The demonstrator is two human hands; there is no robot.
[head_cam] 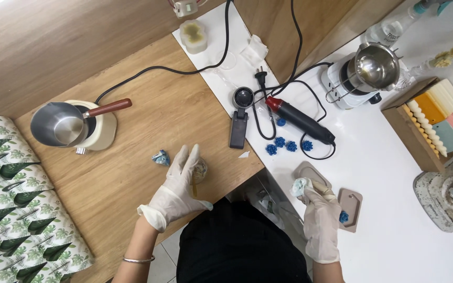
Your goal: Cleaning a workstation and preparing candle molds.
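Head view | left hand [176, 191] closed on small glass cup [199, 170] | right hand [321, 220] gripping mould [305, 186] | four blue flowers [288, 145] already cast on white worktop [394, 209], one more judged in hand

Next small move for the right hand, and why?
Probably set down the crumpled whitish wad it grips: the right hand hovers beside the tan flat mould with one blue flower piece, while the left hand covers a small clear cup.

Metal pot [58, 126] far left on the table [148, 115], heat gun [301, 120] centre, hotplate [349, 78] far right, moulds [349, 207] near right.
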